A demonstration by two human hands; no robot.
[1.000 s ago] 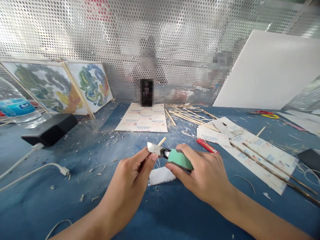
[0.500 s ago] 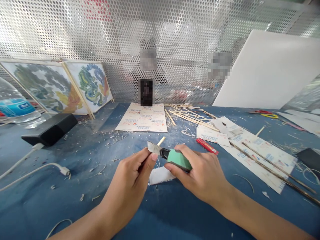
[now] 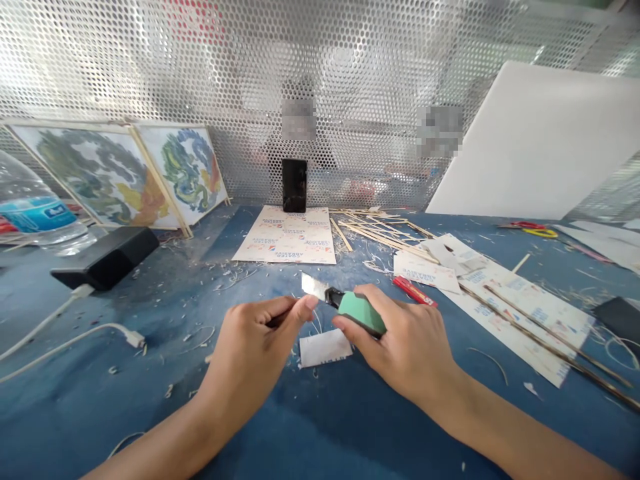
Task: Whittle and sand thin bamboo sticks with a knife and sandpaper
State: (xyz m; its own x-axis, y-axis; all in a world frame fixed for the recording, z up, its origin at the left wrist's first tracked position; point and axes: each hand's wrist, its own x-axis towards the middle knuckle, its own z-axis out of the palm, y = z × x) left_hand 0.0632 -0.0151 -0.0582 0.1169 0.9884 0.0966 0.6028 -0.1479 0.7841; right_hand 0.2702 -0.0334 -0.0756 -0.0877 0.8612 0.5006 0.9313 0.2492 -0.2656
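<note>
My right hand (image 3: pixel 400 340) is wrapped round the green handle of a utility knife (image 3: pixel 361 312), its wide blade out and pointing left. The blade reaches the fingertips of my left hand (image 3: pixel 265 347), which is closed in a pinch. Most of the thin wooden stick in that pinch is hidden by the fingers; a pale end (image 3: pixel 208 359) shows beside the back of the hand. Below the knife a small folded piece of white sandpaper (image 3: pixel 326 348) lies on the blue table (image 3: pixel 320 427).
Bamboo strips (image 3: pixel 375 230) are piled behind sandpaper sheets (image 3: pixel 525 313) at right, near a red blade case (image 3: pixel 415 292) and scissors (image 3: pixel 535 229). A phone (image 3: pixel 295 185) leans on the perforated metal screen. Left are a bottle (image 3: pixel 43 217), a black box (image 3: pixel 107 257), cables and framed dragon pictures (image 3: pixel 187 173).
The stick tip that stuck out past the blade is out of sight now. Knife and right hand have shifted slightly right, and the left hand has turned a little.
</note>
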